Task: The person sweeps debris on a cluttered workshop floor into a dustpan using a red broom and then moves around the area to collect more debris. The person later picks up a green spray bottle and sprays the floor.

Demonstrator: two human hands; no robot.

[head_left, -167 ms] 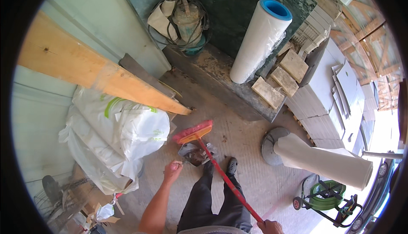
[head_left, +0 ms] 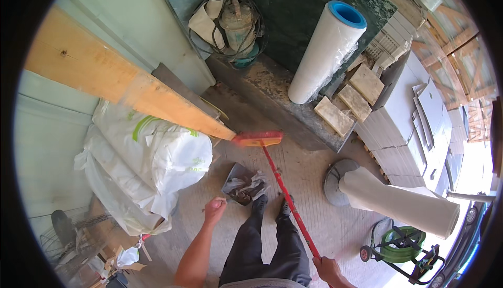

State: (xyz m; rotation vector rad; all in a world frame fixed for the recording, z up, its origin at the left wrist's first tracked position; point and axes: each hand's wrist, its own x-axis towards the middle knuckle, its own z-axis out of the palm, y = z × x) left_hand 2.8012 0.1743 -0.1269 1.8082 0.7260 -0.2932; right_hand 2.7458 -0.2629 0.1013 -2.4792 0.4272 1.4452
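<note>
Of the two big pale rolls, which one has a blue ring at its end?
The white plastic-wrapped roll, before the dark green panel; its upper end is blue. The cream roll shows no blue.

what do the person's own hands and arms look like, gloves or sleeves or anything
No glove shows on the left hand or the right hand. The left forearm is bare, with no sleeve, watch or band visible. Only a short part of the right forearm shows, also bare.
</note>
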